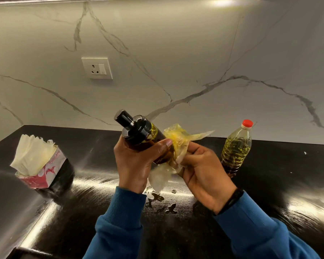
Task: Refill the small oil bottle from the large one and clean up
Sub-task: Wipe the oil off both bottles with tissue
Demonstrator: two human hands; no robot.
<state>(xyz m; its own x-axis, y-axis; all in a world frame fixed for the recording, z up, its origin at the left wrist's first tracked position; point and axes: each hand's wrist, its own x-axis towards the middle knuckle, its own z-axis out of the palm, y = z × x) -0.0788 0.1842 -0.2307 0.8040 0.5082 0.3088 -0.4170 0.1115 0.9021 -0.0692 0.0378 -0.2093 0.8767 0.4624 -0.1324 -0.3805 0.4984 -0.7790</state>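
**Amber bottle wiped over a glossy black counter**

Black and shiny, the countertop (269, 184) carries two bottles in all, one tissue box and one used tissue. The large oil bottle (236, 148) stands upright on the right with its red cap (247, 123) on — yellow-green oil fills most of it, darker towards the base. The small oil bottle (144, 139) is off the counter, held up in the middle and tilted so its black pump top (123, 116) points up and to the left; yellow oil shows through the glass just below the black collar. The tissue box (43, 174), red and white, sits well apart on the left with a sheaf of white tissues (31, 152) sticking out of its open top.

The left hand (137, 163) wraps round the small bottle's body, thumb curled across the front. The right hand (200, 171) pinches a crumpled, oil-yellowed tissue (178, 141) against the bottle's lower end — fingers closed on the paper, which trails down between both hands. Below them a few oil droplets (158, 198) glisten on the counter. Both sleeves (120, 221) are blue.
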